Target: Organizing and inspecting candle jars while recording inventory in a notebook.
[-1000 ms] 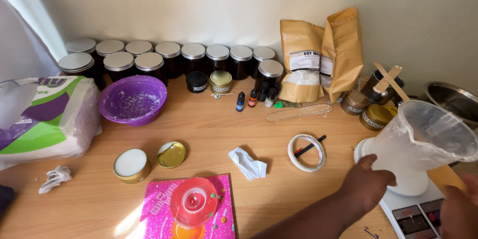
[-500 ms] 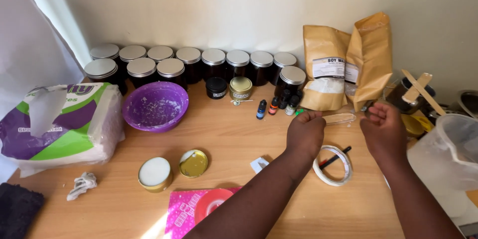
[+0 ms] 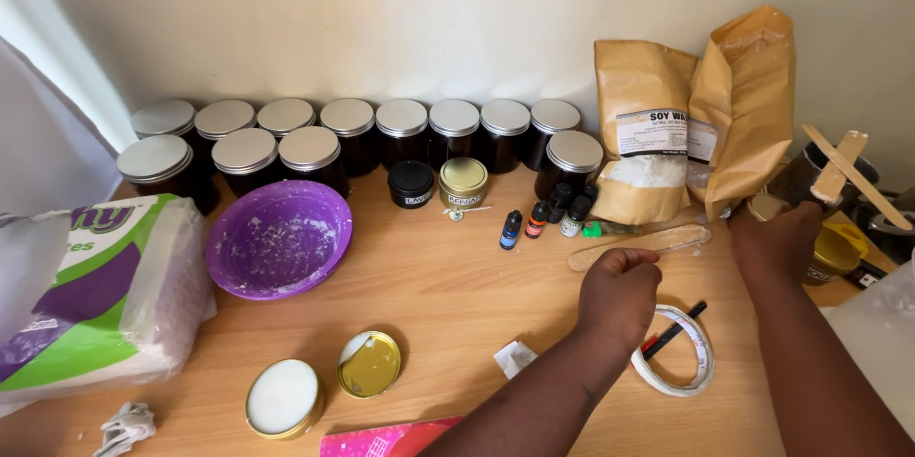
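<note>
While curled shut just below the wooden stirring stick [image 3: 640,244], left hand [image 3: 620,297] nearest; stick lying crosswise; right hand [image 3: 777,243], grip unclear, past its right end.

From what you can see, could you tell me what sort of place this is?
Probably a home candle-making bench: rows of lidded dark jars by the wall, brown wax bags, small dropper bottles on a wooden table.

The scene is evenly and brightly lit by soft daylight from the left of the purple bowl [image 3: 278,239], soft shadows are cast rightward, focus is kept sharp, and slight wide-angle bending is seen toward the edges.
</note>
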